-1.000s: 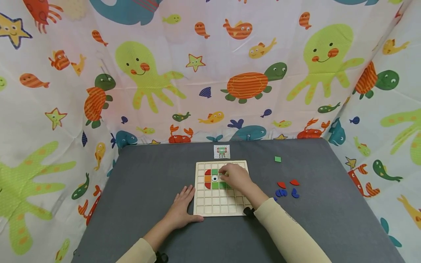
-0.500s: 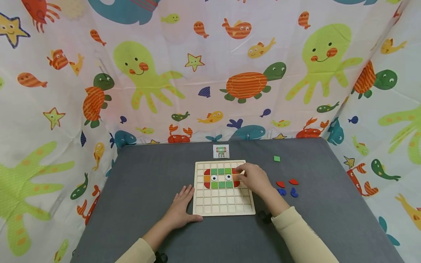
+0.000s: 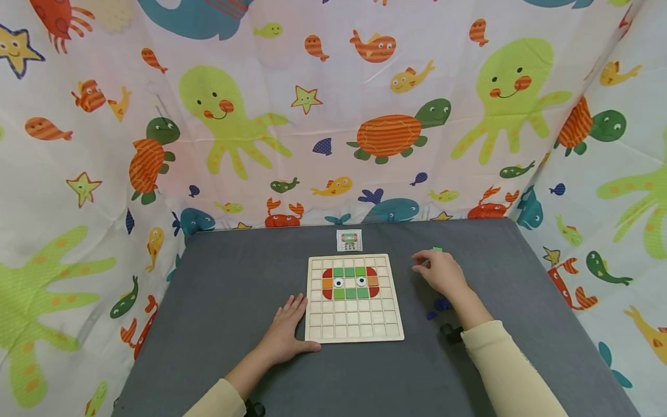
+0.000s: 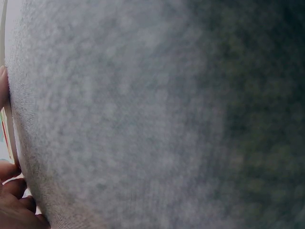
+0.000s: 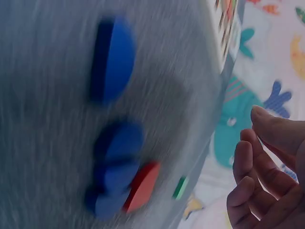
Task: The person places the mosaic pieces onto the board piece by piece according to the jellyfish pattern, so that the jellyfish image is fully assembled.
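My left hand (image 3: pixel 285 329) rests with extended fingers against the left edge and lower left corner of a wooden grid board (image 3: pixel 354 331). On the board's upper half lies a pattern of green tiles (image 3: pixel 351 293), orange tiles (image 3: pixel 373 281), red corner pieces (image 3: pixel 372 271) and two white eye pieces (image 3: pixel 361 282). To the right of the board, my right hand (image 3: pixel 440 272) hovers over the table with loosely bent fingers, holding nothing. It partly hides a loose green tile (image 3: pixel 437 249). In the right wrist view are blue curved pieces (image 5: pixel 120 62) and a red piece (image 5: pixel 143 187).
A small printed pattern card (image 3: pixel 349 240) lies just beyond the board. Grey cloth covers the table (image 3: pixel 250 266). A curtain (image 3: pixel 312 133) with sea animals hangs behind and at both sides. The left wrist view shows mostly blurred grey cloth.
My right hand leaves the pattern's right side and moves right, off the board. The pattern's right end, with its second eye, shows uncovered. My left hand stays in place.
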Available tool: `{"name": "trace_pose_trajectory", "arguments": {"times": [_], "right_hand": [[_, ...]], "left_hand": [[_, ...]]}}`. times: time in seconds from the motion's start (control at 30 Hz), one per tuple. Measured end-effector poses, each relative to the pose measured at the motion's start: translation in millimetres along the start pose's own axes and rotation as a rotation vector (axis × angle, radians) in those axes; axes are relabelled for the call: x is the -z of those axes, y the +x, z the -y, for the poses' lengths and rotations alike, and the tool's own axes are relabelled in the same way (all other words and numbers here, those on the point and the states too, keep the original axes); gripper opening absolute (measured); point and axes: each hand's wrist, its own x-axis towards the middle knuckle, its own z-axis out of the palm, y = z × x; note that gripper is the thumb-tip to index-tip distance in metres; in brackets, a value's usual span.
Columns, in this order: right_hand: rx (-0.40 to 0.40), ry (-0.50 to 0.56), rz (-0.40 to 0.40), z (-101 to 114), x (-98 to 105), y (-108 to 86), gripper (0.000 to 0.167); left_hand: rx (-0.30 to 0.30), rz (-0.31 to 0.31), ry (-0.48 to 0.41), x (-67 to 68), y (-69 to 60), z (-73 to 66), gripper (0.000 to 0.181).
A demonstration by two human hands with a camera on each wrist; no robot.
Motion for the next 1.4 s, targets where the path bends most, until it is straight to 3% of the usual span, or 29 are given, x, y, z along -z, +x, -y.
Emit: {"name": "trace_pose_trajectory", "arguments": {"times": [0.37, 0.53, 0.73, 1.1, 1.4], "right_hand": [[-0.088, -0.001, -0.001, -50.0, 11.0, 24.8, 0.04], [-0.131, -0.006, 0.009, -62.4, 11.5, 34.4, 0.045], [-0.119, 0.005, 0.059, -68.5, 8.8, 42.4, 0.047], [-0.095, -0.005, 0.041, -68.8, 1.8, 47.2, 0.03], [-0.017, 0.031, 0.015, -42.7, 4.5, 29.8, 0.031]], "left_hand": [[-0.003, 0.002, -0.005, 0.6, 0.2, -0.9, 0.12], [-0.011, 0.003, 0.005, 0.3, 0.8, -0.2, 0.12], [-0.004, 0.0, 0.02, -0.9, 1.3, 2.2, 0.121], [-0.006, -0.005, 0.022, -0.8, 2.2, 4.0, 0.121], [-0.007, 0.005, 0.028, -1.2, 2.1, 4.3, 0.121]]}}
